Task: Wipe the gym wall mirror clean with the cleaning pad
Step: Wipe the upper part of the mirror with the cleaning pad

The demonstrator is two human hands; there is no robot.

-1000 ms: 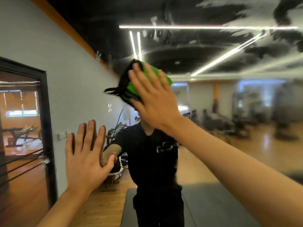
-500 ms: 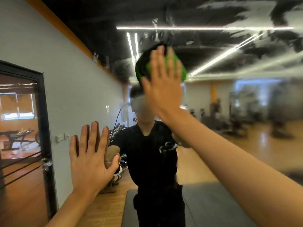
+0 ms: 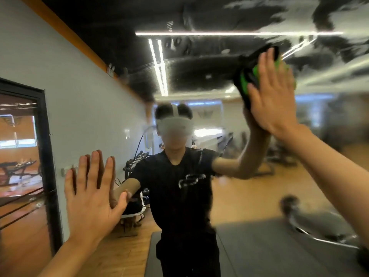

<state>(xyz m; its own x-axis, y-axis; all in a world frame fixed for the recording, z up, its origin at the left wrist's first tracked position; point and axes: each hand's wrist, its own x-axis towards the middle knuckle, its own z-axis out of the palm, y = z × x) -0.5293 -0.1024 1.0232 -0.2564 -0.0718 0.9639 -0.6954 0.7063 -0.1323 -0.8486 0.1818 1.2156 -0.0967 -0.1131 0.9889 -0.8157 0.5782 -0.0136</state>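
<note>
The wall mirror [image 3: 199,80] fills nearly the whole view and shows wet streaks and smears across its upper part. My right hand [image 3: 272,96] is raised at the upper right, fingers straight, pressing the green and black cleaning pad [image 3: 246,76] flat against the glass. Most of the pad is hidden behind the palm. My left hand [image 3: 90,194] rests flat on the mirror at the lower left, fingers spread and straight, holding nothing. My own reflection stands in the middle of the glass.
A black-framed door or panel [image 3: 45,156] borders the mirror at the far left. Reflected in the glass are a grey wall, a dumbbell rack [image 3: 135,162], gym machines, a wooden floor and a dark floor mat [image 3: 259,248].
My right hand has swept the pad from the upper middle of the mirror over to the upper right. My left hand has stayed flat on the glass in about the same spot.
</note>
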